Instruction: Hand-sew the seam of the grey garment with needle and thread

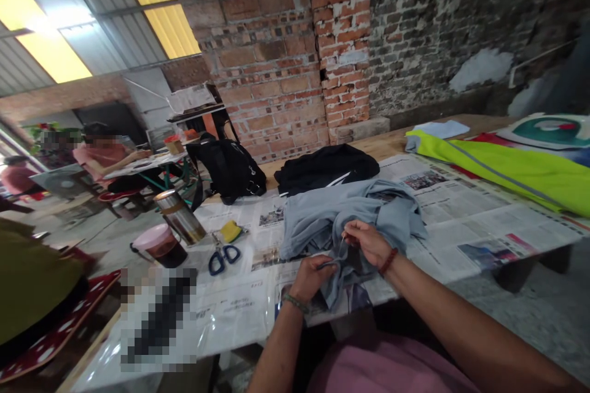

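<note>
A crumpled grey-blue garment [306, 215] lies on the newspaper-covered table in front of me, its near edge hanging towards the table's front. My left hand [310, 279] is closed, pinching a fold of that cloth between thumb and fingers. Just above and to the right, my right hand [366, 241] is closed in a pinch over the same garment. A small pale sliver shows at its fingertips, too fine to name. Behind the garment sits a black piece of clothing [322, 169] with white stripes.
Left on the table are blue-handled scissors [224, 258], a yellow sponge-like piece [230, 231], a steel flask [179, 216] and a lidded cup [161, 245]. A black bag [230, 169] stands behind. Rightward lie a neon-yellow garment [502, 169] and an iron [548, 130]. People sit at left.
</note>
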Tool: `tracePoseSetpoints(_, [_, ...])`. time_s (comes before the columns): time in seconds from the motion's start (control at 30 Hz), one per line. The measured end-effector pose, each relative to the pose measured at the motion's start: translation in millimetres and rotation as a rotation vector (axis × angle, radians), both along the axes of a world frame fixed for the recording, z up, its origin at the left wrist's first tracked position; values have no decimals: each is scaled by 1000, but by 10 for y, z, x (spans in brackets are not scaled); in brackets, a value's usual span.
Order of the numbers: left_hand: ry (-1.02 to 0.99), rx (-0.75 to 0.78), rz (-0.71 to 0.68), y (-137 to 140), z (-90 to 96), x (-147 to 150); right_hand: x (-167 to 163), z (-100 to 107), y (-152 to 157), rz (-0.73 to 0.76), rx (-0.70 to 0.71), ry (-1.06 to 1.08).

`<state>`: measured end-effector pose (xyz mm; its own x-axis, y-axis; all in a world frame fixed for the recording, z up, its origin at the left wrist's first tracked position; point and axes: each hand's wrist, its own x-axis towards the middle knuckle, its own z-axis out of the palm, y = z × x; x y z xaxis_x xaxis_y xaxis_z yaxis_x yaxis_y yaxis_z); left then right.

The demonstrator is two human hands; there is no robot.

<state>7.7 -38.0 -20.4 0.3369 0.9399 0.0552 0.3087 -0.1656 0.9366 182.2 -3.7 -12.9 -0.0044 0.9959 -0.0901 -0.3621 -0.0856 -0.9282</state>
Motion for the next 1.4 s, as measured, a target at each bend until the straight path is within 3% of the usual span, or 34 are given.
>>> tracePoseSetpoints(0.2, [-96, -61, 96, 26, 25, -9, 91, 243, 90, 168, 70, 153])
tracePoseSetpoints(0.33, [-156, -70, 172, 43, 60, -43, 205, 466, 245, 132, 82, 215])
tracePoseSetpoints(0.57, [-323, -218, 242, 57, 62, -79, 406, 760, 483, 80, 100, 222])
tracePoseSetpoints(0.77, [-347, -241, 261, 71, 44, -82, 426, 877, 626, 89, 170, 245])
tracePoseSetpoints(1.1, [-319, -226, 263, 68, 71, -77, 403, 895, 770, -85, 351, 244])
tracePoseSetpoints(1.23, [-320, -214, 274, 58, 69, -68, 307, 747, 717, -82, 397, 68])
tracePoseSetpoints(1.33, [-319, -199, 277, 50, 70, -65, 208, 547, 606, 57, 414, -343])
tracePoseSetpoints(1.4, [-315, -190, 271, 48, 71, -66, 139, 398, 522, 208, 547, -718])
